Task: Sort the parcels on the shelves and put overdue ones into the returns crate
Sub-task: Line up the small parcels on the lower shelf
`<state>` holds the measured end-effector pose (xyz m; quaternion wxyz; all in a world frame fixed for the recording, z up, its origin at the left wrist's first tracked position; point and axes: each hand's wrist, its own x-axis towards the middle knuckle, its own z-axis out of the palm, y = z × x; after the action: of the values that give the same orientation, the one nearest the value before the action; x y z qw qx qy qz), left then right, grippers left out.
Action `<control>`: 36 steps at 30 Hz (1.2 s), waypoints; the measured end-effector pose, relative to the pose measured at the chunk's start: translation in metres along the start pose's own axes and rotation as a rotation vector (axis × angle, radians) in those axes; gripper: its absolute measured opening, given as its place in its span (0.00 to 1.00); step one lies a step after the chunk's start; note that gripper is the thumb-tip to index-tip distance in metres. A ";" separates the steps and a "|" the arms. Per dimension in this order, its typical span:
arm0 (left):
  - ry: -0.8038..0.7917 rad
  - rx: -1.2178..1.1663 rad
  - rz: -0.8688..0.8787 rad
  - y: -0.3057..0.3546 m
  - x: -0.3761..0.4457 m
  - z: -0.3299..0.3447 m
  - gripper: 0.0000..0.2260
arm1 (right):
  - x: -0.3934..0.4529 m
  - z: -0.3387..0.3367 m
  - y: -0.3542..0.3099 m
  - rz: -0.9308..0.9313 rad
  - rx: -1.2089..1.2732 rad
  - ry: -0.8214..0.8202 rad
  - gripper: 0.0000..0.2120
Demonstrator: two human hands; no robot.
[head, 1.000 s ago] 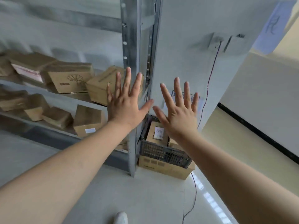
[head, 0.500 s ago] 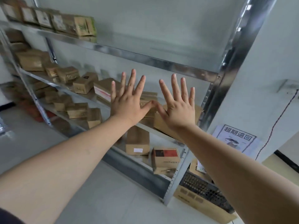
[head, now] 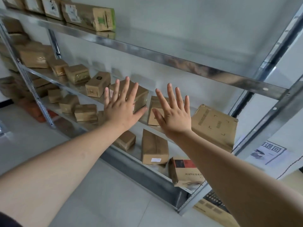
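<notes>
A metal shelving rack holds several brown cardboard parcels on three levels. My left hand and my right hand are both raised in front of the middle shelf, palms forward, fingers spread, holding nothing. Behind my left hand sits a taped parcel. A large flat parcel leans at the right end of the middle shelf. On the bottom shelf stand an upright parcel and a parcel with a red and black top. The dark returns crate shows only a corner at the lower right, behind my right arm.
A paper sign hangs on the white wall right of the rack. The crate rests on a cardboard box on the floor. Pale tiled floor lies in front of the rack. More parcels fill the top shelf.
My view has swung left from the rack's end post and the crate to the shelves. Both hands stay raised and spread, now slightly farther apart.
</notes>
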<state>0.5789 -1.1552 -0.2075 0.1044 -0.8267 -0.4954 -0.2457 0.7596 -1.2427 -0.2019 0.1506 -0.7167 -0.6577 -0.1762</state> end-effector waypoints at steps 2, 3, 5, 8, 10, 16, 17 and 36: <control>0.000 -0.014 -0.016 -0.013 0.011 0.008 0.38 | 0.016 0.013 -0.008 -0.016 0.015 -0.011 0.30; -0.001 -0.010 -0.024 -0.020 0.018 0.013 0.38 | 0.024 0.021 -0.012 -0.025 0.023 -0.015 0.30; -0.016 0.006 -0.033 -0.036 0.033 0.026 0.39 | 0.043 0.037 -0.021 -0.045 0.033 -0.022 0.30; -0.041 0.031 -0.037 -0.062 0.058 0.046 0.39 | 0.075 0.063 -0.031 -0.064 0.059 -0.035 0.29; -0.068 0.049 -0.049 -0.080 0.076 0.060 0.39 | 0.100 0.080 -0.035 -0.066 0.078 -0.048 0.29; -0.097 0.093 -0.099 -0.135 0.138 0.095 0.39 | 0.185 0.125 -0.055 -0.104 0.120 -0.085 0.29; -0.103 0.108 -0.101 -0.142 0.145 0.099 0.39 | 0.197 0.131 -0.059 -0.121 0.122 -0.084 0.29; -0.083 0.114 -0.104 -0.429 0.262 0.130 0.38 | 0.413 0.228 -0.268 -0.121 0.124 -0.087 0.29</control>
<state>0.3467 -0.6908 -0.2160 0.1176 -0.8021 -0.5547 -0.1876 0.5357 -0.7490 -0.2233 0.1549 -0.6719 -0.7155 -0.1126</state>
